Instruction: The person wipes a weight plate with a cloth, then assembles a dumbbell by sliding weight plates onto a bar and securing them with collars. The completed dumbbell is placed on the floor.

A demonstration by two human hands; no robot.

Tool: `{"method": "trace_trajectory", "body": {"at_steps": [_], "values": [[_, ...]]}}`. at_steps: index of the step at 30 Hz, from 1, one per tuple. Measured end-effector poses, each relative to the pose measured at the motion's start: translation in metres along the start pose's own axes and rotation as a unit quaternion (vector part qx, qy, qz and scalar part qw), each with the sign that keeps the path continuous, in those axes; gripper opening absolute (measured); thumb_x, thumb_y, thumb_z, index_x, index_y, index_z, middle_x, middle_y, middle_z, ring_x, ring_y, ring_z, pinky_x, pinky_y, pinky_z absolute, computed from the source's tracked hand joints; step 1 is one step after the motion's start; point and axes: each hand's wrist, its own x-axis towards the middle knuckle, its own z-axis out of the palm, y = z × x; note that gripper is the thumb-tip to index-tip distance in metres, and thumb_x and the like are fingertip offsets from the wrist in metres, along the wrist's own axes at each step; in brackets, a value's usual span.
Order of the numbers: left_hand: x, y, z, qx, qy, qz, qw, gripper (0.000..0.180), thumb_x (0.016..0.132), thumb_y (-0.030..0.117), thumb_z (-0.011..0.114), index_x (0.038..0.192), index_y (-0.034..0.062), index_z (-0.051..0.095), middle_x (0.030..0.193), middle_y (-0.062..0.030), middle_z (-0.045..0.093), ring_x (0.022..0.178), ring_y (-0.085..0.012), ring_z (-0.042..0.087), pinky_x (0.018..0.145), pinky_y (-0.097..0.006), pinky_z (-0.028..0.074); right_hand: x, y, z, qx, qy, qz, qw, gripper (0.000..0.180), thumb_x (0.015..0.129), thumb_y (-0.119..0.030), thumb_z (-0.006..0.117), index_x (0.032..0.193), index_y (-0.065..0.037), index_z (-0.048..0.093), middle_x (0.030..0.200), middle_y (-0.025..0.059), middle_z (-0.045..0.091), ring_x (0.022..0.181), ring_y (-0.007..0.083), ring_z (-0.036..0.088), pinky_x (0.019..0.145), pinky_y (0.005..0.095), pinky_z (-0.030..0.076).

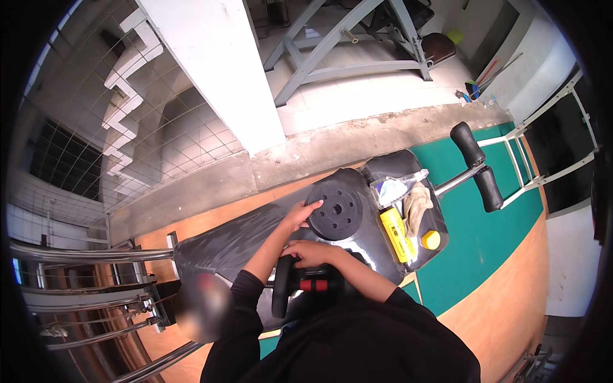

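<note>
A round black weight plate [333, 221], with a centre hole and a ring of small holes, lies on the black padded bench [223, 237]. My left hand [301, 216] grips its left rim, thumb over the top and the other fingers mostly hidden at the edge. Closer to my body, a dumbbell [280, 295] with black plates and a red-and-black handle rests in front of me. My right hand [308, 253] reaches across to the left, its fingers curled over the top edge of the dumbbell's left plate. My torso and right arm partly cover the dumbbell.
On the bench's right part lie a yellow bottle [397, 235], a yellow cap [431, 240], a beige cloth [417, 207] and a clear plastic bag [396, 189]. Padded leg rollers [469, 143] stick out at the right. Metal bars [89, 255] stand at the left.
</note>
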Motion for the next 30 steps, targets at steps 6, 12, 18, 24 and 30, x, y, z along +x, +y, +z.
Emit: {"method": "trace_trajectory", "body": {"at_steps": [6,12,18,24,30], "values": [[-0.020,-0.009,-0.050,-0.005,0.114,0.106,0.988,0.052,0.079,0.038,0.068,0.109,-0.0032,0.058,0.091,-0.0115,0.066,0.076,-0.0164,0.064,0.059,-0.032,0.052,0.005,0.008,-0.005,0.003,0.003,-0.034,0.999,0.055,0.069,-0.006,0.066,0.121,-0.022,0.056,0.086,0.0070,0.049,0.082,0.0211,0.052,0.075,0.0326,0.044],[-0.044,-0.043,-0.128,0.138,0.363,0.245,0.889,0.059,0.076,0.043,0.068,0.107,-0.0058,0.056,0.094,-0.0229,0.065,0.087,-0.0333,0.064,0.080,-0.037,0.048,0.007,0.015,0.003,-0.008,0.050,-0.051,0.997,0.048,0.066,-0.003,0.066,0.111,-0.016,0.058,0.098,0.0067,0.047,0.096,0.0233,0.048,0.084,0.0331,0.042],[-0.104,-0.078,-0.186,0.263,0.453,0.198,0.829,0.052,0.075,0.043,0.069,0.102,0.0001,0.058,0.087,-0.0230,0.065,0.086,-0.0365,0.063,0.077,-0.042,0.048,0.015,0.014,0.004,0.034,0.026,-0.039,0.998,0.046,0.063,0.001,0.067,0.105,-0.013,0.055,0.105,0.0071,0.044,0.105,0.0252,0.044,0.091,0.0351,0.039],[-0.152,-0.129,-0.212,0.201,0.448,0.188,0.851,0.057,0.074,0.045,0.070,0.105,-0.0006,0.059,0.087,-0.0206,0.066,0.080,-0.0285,0.066,0.074,-0.036,0.049,0.016,0.006,0.002,0.035,0.015,-0.021,0.999,0.047,0.062,0.003,0.067,0.104,-0.013,0.056,0.105,0.0070,0.043,0.104,0.0247,0.046,0.092,0.0348,0.040],[-0.190,-0.148,-0.178,0.169,0.434,0.198,0.862,0.057,0.075,0.041,0.071,0.109,-0.0025,0.057,0.087,-0.0212,0.066,0.079,-0.0281,0.067,0.071,-0.035,0.050,0.014,-0.001,-0.004,0.048,0.010,0.011,0.999,0.044,0.062,0.004,0.068,0.102,-0.013,0.056,0.103,0.0067,0.044,0.102,0.0240,0.047,0.092,0.0346,0.040]]}}
